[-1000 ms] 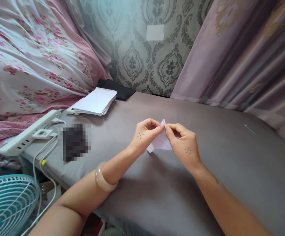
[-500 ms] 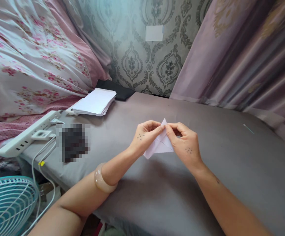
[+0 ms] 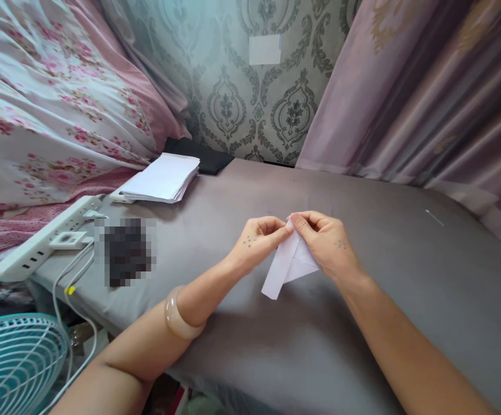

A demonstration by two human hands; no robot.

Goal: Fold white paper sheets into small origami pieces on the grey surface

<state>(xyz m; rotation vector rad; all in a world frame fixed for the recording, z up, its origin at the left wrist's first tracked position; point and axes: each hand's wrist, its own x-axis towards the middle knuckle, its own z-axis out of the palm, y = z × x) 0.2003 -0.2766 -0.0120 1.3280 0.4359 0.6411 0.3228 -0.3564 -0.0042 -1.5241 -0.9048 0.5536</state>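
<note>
A folded sheet of white paper (image 3: 292,260) hangs between my two hands above the grey-covered table (image 3: 216,230). It has a pointed top and a narrow strip that slants down to the left, with creased layers on the right. My left hand (image 3: 257,241) pinches the upper tip between thumb and fingers. My right hand (image 3: 326,239) grips the same tip from the right, its thumb pressed on the paper. The fingertips behind the paper are partly hidden. A pale bangle (image 3: 181,314) circles my left forearm.
At the back left lie a stack of white paper (image 3: 162,177) and a black flat item (image 3: 211,158). A power strip (image 3: 38,239) with cables runs along the left edge, near a blurred dark object (image 3: 127,253). A fan (image 3: 15,363) stands lower left. A thin stick (image 3: 434,217) lies right.
The paper has turned in my hands, so its left strip now hangs lower and stands out from the rest. My right hand has shifted its thumb up to the tip.
</note>
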